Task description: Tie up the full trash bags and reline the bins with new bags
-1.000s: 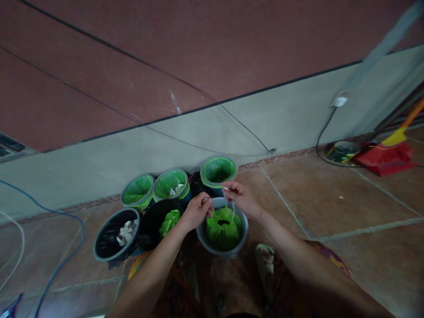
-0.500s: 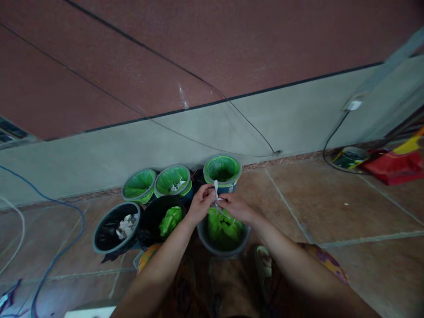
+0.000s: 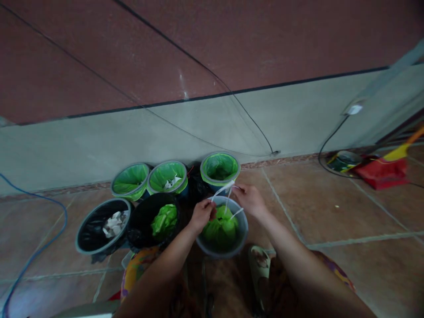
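Observation:
A gathered green trash bag (image 3: 221, 229) sits inside a grey trash bin (image 3: 244, 238) in front of me. White drawstrings (image 3: 220, 191) run up from the bag's neck. Over the bin's left rim, my left hand (image 3: 202, 215) is closed with a drawstring pinched in its fingers. My right hand (image 3: 250, 198), higher and over the right side of the rim, is closed on another stretch of the drawstring. One loose strand trails below the right hand.
Green-lined bins (image 3: 220, 167) stand along the wall. Left of me are a black-lined bin with white paper (image 3: 115, 224) and a black bin with a crumpled green bag (image 3: 164, 220). A blue hose (image 3: 49, 251) lies far left; a red dustpan (image 3: 382, 172) rests far right.
My hands have moved apart, the left one down and left, the right one up and right. The drawstring, earlier bunched between them, is now stretched out.

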Action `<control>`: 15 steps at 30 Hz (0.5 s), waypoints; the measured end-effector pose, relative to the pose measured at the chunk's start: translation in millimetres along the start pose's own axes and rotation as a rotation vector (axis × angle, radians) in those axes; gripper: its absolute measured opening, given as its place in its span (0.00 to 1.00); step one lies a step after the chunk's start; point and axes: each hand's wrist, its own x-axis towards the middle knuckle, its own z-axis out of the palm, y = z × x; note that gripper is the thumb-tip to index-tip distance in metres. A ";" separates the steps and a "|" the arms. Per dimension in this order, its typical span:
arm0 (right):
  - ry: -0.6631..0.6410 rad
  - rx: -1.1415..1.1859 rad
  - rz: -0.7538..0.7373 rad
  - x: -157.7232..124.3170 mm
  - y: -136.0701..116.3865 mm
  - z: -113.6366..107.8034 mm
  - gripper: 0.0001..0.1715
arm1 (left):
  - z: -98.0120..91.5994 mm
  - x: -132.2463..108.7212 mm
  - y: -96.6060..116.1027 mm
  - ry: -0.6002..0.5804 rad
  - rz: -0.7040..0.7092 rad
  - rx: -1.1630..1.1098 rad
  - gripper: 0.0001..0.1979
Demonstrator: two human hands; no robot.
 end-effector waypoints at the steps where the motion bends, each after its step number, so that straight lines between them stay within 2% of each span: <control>1: 0.037 -0.136 0.010 -1.9 0.8 -5.7 0.18 | -0.5 2.6 -3.0 0.072 -0.032 -0.031 0.11; 3: 0.040 -0.333 0.003 -8.0 0.5 -14.1 0.18 | -0.9 6.9 -8.0 0.142 -0.079 -0.066 0.10; 4: -0.007 -0.357 -0.023 -11.7 -0.8 -16.2 0.18 | -0.3 8.5 -9.7 0.144 -0.082 -0.062 0.10; 6: -0.146 -0.259 -0.156 -18.8 -5.5 -15.4 0.19 | 3.5 10.3 -11.8 0.089 -0.031 -0.016 0.11; 8: -0.261 -0.067 -0.320 -23.3 -11.0 -9.2 0.18 | 9.8 10.0 -12.8 -0.045 0.061 0.052 0.12; 10: -0.324 0.128 -0.377 -23.2 -15.1 -0.3 0.18 | 16.6 7.6 -13.3 -0.200 0.147 0.127 0.12; 12: -0.330 0.295 -0.310 -18.2 -16.0 8.1 0.18 | 21.2 3.7 -13.0 -0.355 0.202 0.207 0.09; 15: -0.223 0.539 -0.158 -4.9 -11.7 15.2 0.18 | 21.0 -2.5 -9.9 -0.543 0.226 0.310 0.10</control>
